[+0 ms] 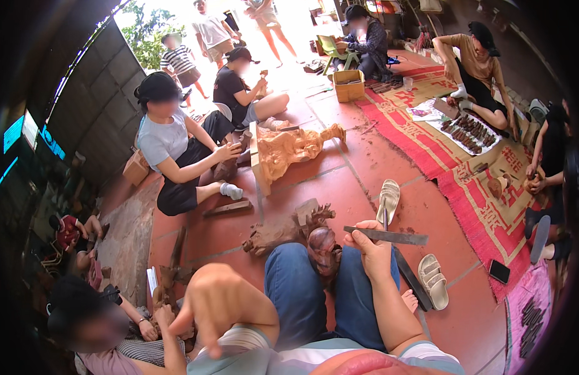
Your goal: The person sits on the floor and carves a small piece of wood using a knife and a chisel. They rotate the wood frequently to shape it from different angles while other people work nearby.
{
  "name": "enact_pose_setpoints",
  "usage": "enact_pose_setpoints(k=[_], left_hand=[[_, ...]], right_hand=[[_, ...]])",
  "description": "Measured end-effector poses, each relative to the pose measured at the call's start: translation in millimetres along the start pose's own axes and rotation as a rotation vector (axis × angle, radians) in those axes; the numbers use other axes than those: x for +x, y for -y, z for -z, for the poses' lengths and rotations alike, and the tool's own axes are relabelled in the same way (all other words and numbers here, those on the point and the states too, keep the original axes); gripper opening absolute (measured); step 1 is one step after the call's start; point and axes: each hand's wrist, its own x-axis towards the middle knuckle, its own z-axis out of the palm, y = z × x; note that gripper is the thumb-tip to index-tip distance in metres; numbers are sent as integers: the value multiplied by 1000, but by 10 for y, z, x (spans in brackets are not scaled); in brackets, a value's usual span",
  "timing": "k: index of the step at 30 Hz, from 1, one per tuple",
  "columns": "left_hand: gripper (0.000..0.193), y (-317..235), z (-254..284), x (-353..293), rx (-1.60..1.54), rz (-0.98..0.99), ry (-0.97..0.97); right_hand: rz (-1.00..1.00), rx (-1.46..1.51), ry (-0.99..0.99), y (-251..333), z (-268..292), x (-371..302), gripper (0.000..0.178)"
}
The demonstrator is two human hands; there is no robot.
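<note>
My right hand [372, 250] grips a long, flat grey file-like strip [402, 237], held level above my right knee. A dark reddish-brown carved wooden piece [324, 250] stands between my knees, rounded and shiny on top, with its lower part hidden. My left hand [227, 300] is raised close to the camera at the lower left, apart from the carving. It is blurred, its fingers bend downward, and I cannot make out anything in them. Just beyond my knees a rough brown carved root-like piece of wood [277, 237] lies on the tiles.
A large light-wood carved statue [292, 150] lies ahead. Beige sandals [433, 281] and a dark bar [411, 278] lie right of my leg. A phone [499, 271] rests by the red-and-yellow mat [458, 169]. Several people sit around; one [96, 319] works close at my left.
</note>
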Motion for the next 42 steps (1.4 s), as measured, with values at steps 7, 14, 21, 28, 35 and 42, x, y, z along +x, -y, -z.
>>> enact_pose_setpoints(k=[7, 14, 21, 28, 35, 42], left_hand=[[51, 778, 103, -746, 604, 723, -1149], [37, 1012, -26, -830, 821, 1014, -951], [48, 1120, -69, -1062, 591, 977, -1140], [40, 1194, -89, -1121, 648, 1057, -1203], [37, 1361, -173, -1160, 580, 974, -1333], [34, 1536, -278, -1128, 749, 816, -1588]], right_hand=[[231, -77, 96, 23, -125, -157, 13], [426, -355, 210, 20, -198, -215, 8], [606, -798, 387, -2, -308, -230, 17], [691, -1033, 459, 124, -331, -122, 17], [427, -874, 326, 153, -225, -50, 13], [367, -968, 426, 249, -394, -140, 11]])
